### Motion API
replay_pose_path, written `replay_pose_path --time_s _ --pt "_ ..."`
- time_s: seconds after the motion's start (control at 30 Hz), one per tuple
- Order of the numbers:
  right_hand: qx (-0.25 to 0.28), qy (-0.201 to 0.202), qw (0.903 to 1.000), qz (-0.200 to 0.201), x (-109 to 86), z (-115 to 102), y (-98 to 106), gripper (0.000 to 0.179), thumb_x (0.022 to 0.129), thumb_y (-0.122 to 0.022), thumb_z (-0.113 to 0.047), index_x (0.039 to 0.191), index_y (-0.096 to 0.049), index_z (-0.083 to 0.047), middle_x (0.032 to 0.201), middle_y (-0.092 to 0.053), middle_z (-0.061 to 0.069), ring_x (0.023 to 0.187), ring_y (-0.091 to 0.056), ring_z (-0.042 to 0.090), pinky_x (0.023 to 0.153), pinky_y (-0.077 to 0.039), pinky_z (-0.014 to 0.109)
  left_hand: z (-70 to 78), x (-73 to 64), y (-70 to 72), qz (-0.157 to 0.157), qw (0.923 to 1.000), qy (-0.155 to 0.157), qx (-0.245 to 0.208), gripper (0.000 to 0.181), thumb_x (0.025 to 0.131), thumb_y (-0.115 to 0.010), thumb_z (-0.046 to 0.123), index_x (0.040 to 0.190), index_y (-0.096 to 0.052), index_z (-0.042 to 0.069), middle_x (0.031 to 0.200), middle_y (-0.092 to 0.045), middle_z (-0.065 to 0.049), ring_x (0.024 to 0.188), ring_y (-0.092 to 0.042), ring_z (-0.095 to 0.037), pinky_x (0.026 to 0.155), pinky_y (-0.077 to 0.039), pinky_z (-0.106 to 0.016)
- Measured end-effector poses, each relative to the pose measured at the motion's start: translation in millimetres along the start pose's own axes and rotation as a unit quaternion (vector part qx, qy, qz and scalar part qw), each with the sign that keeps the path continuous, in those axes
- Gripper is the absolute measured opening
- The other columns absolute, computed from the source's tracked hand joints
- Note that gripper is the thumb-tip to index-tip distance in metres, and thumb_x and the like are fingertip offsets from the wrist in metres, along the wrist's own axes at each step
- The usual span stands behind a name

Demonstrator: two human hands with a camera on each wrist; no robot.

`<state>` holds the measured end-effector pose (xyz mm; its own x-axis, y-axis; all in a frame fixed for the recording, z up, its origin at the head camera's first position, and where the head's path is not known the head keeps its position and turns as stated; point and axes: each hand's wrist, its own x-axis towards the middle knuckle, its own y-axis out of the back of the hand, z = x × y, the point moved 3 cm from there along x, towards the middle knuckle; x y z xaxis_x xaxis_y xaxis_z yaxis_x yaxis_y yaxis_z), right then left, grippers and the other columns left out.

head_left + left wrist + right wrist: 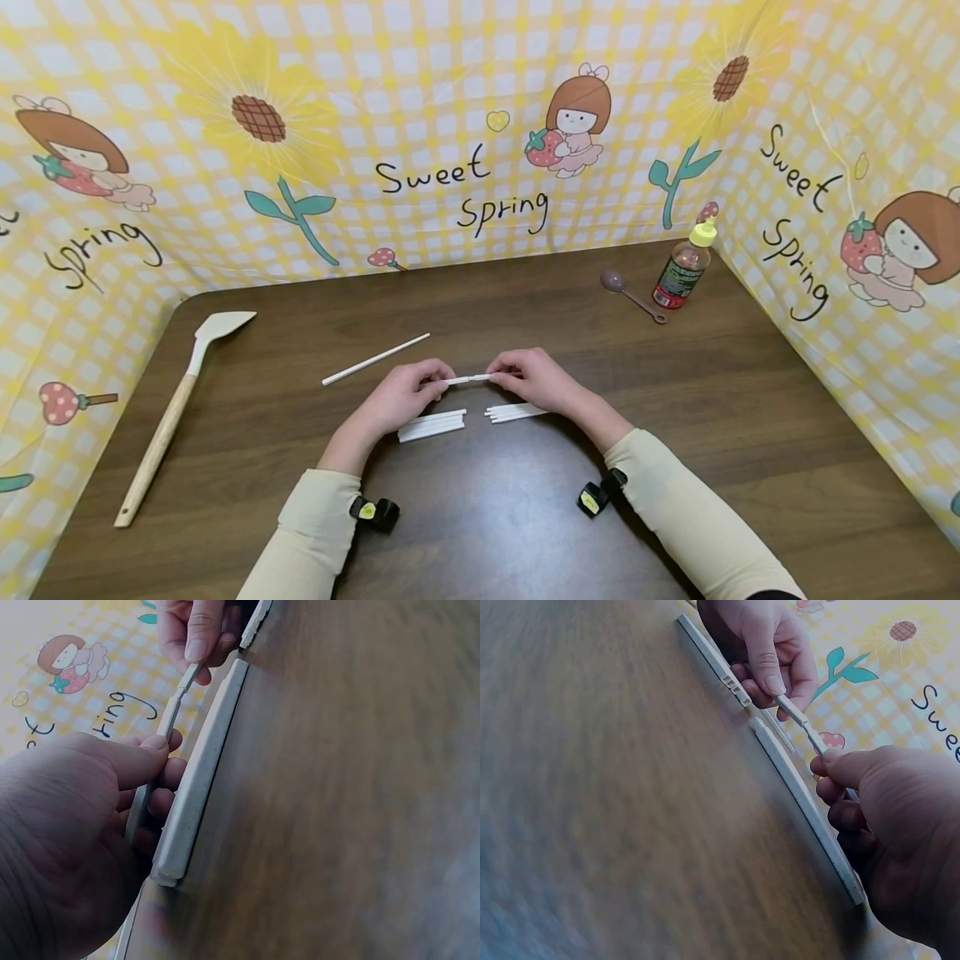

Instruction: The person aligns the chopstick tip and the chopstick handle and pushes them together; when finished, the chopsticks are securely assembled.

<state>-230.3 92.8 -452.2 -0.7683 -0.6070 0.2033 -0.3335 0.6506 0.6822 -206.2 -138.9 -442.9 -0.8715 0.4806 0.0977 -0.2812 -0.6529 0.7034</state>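
Between both hands, a thin white stick (469,379) is held level above the table, with a break or joint showing at its middle. My left hand (405,390) pinches its left part between thumb and fingers; my right hand (536,379) pinches the right part the same way. In the left wrist view the two parts (173,712) meet end to end, slightly stepped. Just below my left hand lies a row of short white sticks (431,427). A similar row (513,412) lies under my right hand, partly covered by it.
A longer white stick (375,359) lies beyond my left hand. At the far left is a spatula (176,408) with a wooden handle. Toward the back right, a brown spoon (630,296) lies beside a yellow-capped bottle (682,271). Patterned cloth (450,100) encloses the table's back and sides.
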Motion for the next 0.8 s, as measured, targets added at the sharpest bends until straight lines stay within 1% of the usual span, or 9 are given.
replay_pose_path --time_s 0.3,0.8 --pt "0.000 0.004 1.0000 0.000 -0.1 -2.0 0.6 0.007 0.098 -0.069 -0.014 0.100 -0.075 -0.011 0.088 -0.071 -0.005 0.079 -0.062 0.006 0.076 -0.051 0.028 0.4 0.0 -0.9 0.000 1.0000 -0.002 -0.002 0.009 0.098 -0.064 0.005 0.103 -0.069 0.011 0.082 -0.065 0.002 0.072 -0.056 -0.011 0.069 -0.046 -0.033" --pt "-0.004 -0.009 0.9999 -0.009 -0.5 -1.9 -0.5 0.008 0.099 -0.067 -0.015 0.101 -0.075 -0.012 0.090 -0.071 -0.006 0.081 -0.062 0.006 0.077 -0.051 0.028 3.4 0.1 -2.6 -0.003 1.0000 0.002 -0.001 0.009 0.098 -0.064 0.006 0.103 -0.069 0.011 0.083 -0.065 0.004 0.073 -0.056 -0.011 0.070 -0.046 -0.033"
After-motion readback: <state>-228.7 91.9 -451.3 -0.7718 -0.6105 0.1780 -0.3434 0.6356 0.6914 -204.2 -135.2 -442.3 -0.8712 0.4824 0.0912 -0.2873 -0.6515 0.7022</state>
